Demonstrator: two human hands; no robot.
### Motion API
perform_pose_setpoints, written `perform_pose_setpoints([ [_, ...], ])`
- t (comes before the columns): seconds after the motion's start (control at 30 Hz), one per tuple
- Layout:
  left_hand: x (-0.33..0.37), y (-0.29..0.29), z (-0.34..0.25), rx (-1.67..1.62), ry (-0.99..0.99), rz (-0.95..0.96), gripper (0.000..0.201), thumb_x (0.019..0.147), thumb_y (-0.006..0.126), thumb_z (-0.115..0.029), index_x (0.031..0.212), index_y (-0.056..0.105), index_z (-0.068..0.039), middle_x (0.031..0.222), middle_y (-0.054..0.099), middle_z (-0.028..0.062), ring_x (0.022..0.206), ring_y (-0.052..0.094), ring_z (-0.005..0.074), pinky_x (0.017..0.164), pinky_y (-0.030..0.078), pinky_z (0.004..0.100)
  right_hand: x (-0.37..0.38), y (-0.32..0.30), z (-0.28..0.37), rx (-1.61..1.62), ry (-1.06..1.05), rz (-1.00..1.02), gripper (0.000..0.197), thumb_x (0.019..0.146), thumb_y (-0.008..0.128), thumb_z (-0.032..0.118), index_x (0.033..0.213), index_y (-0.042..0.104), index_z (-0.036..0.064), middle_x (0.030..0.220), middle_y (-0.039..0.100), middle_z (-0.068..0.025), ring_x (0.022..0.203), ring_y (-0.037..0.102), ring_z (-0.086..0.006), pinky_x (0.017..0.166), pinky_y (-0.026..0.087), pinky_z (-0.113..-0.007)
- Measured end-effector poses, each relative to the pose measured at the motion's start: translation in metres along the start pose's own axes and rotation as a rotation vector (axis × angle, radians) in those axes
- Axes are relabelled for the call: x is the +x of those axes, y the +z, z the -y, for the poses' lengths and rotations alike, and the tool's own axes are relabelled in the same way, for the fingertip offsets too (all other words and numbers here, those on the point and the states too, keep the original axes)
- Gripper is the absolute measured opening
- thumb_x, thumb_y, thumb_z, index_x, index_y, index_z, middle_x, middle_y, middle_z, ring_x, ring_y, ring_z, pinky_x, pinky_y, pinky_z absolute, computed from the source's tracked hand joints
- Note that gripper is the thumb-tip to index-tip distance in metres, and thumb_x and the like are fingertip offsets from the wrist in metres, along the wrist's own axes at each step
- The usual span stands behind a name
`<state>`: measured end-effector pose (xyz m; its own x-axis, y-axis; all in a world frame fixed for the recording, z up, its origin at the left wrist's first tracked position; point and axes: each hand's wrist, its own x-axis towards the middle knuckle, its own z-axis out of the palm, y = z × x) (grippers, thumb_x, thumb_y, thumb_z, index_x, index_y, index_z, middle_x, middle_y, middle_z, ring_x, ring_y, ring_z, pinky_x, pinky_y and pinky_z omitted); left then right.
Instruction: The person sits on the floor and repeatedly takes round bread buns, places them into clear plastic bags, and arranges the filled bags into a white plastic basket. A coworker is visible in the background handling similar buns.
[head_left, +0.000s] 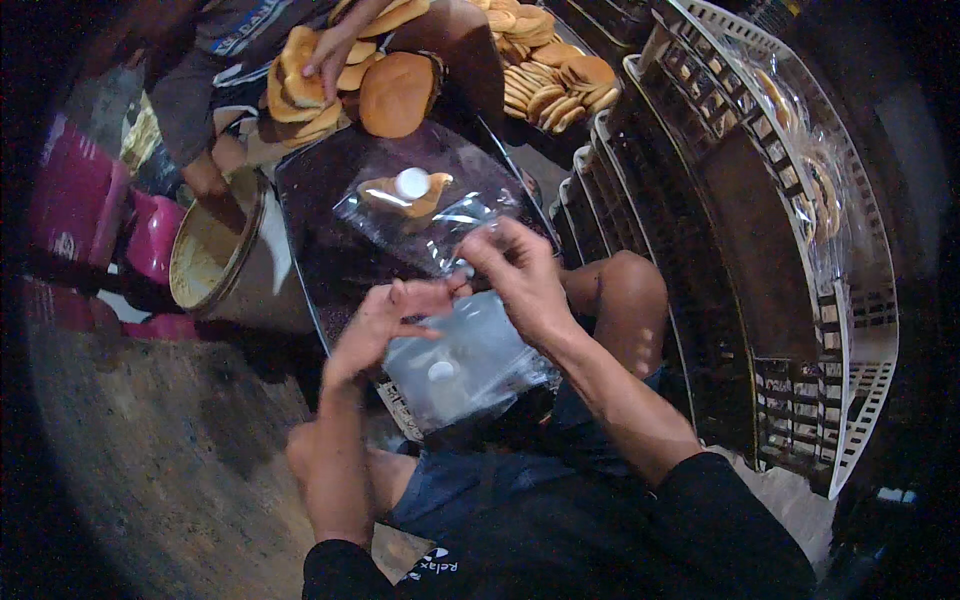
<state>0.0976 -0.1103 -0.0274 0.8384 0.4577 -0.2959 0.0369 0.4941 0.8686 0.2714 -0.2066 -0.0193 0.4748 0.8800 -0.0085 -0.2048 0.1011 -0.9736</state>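
A clear plastic bag point(450, 228) with bread inside and a round white label lies on the dark table point(310, 215). Its gathered near end is pinched between the fingertips of my right hand point(512, 272). My left hand point(405, 308) meets the right at that same end, its thumb and forefinger closed there; the exact grip is partly hidden. Just below both hands, toward my lap, sits a stack of flat empty plastic bags point(465, 345), the top one also bearing a round white label.
Across the table another person's hand point(330, 62) touches sliced buns point(298, 85), and their other arm reaches into a bucket of pale cream point(205, 265). A large round bun point(397, 95) rests nearby. Flat breads point(560, 90) are piled behind. Plastic crates point(850, 340) stand at right, holding bagged bread.
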Motion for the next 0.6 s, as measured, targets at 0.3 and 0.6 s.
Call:
perform_pose_setpoints([
  [0.3, 0.024, 0.004, -0.03, -0.213, 0.384, -0.769, 0.028, 0.092, 0.057, -0.031, 0.096, 0.059, -0.004, 0.085, 0.062, 0.0077, 0.073, 0.061, 0.0173, 0.066, 0.053, 0.032, 0.004, 0.006, 0.003, 0.159, 0.154, -0.023, 0.012, 0.088, 0.06, 0.007, 0.093, 0.054, -0.0019, 0.07, 0.058, -0.0066, 0.055, 0.06, -0.0141, 0.047, 0.05, -0.024],
  [0.6, -0.027, -0.079, -0.053, -0.081, 0.675, -1.151, 0.038, 0.092, 0.056, -0.036, 0.106, 0.054, -0.001, 0.09, 0.064, 0.011, 0.071, 0.066, 0.0199, 0.057, 0.052, 0.0269, 0.076, 0.036, -0.026, -0.86, -0.545, 0.05, 0.024, 0.086, 0.061, 0.018, 0.106, 0.057, 0.0049, 0.094, 0.061, -0.0114, 0.088, 0.058, -0.024, 0.077, 0.046, -0.037],
])
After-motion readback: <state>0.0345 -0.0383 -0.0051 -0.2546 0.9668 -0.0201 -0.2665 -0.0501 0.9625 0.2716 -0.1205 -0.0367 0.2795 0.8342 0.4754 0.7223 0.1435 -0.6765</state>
